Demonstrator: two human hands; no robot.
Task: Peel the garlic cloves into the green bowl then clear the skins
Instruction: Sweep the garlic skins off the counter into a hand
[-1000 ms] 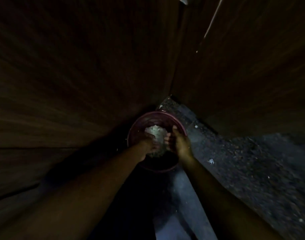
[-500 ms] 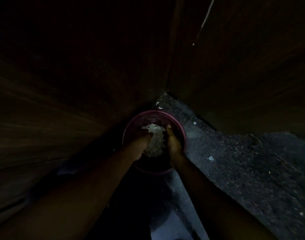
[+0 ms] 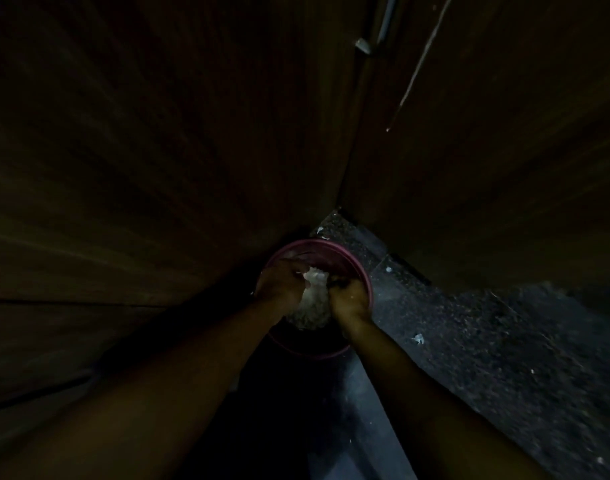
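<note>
Both our hands curl fingers round skins we judge featherlight and flyaway, left hand at nine o'clock, right hand at three

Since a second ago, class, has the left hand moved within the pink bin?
Yes: the left hand has shifted toward the far rim of the pink bin.

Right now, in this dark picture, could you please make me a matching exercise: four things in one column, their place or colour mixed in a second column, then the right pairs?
Things:
1. left hand
2. right hand
3. round bin
4. loose scrap

Descriptions:
A. pink rim, standing in the corner
B. alone on the speckled floor, right of the bin
C. on the left side of the white skins
D. on the right side of the white skins

Pairs: 1-C, 2-D, 3-A, 4-B
</note>
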